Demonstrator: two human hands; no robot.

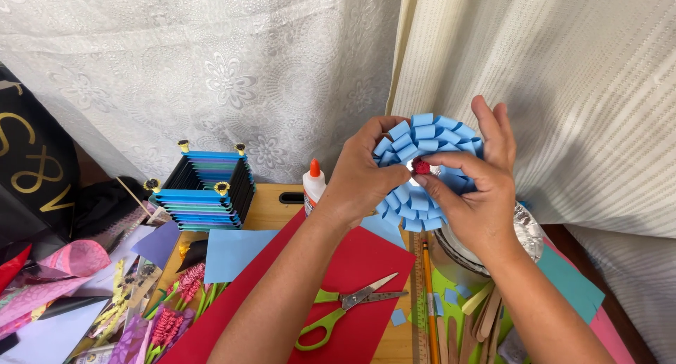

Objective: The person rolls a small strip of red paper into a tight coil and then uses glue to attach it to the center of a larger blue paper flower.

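Lying nearest the camera on the wooden table (271,210), a red paper sheet (359,265) is taking up the middle, with green-handled scissors (338,309) resting open on it and both forearms passing above. Beside its right edge a ruler (417,300), an orange pencil (429,300) and a cluster of wooden craft sticks (482,322) are crowding the near corner. To the left, pink paper flowers (176,308) and a light blue sheet (232,251) are filling the space, leaving little bare wood. Farther back, a foil-rimmed round container (524,234) is sitting partly under the right wrist, a white glue bottle (313,184) is standing upright just beside the left wrist, and a blue and black folded-paper basket (204,188) is standing near the curtain (232,75). Raised above all this, in open air before the curtain, the left hand (359,174) is gripping the left edge of a blue looped-paper rosette (426,170), fingers curled over its rim. The right hand (475,191) is supporting the right side, its thumb and forefinger closing on a small red piece (420,167) at the rosette's centre.
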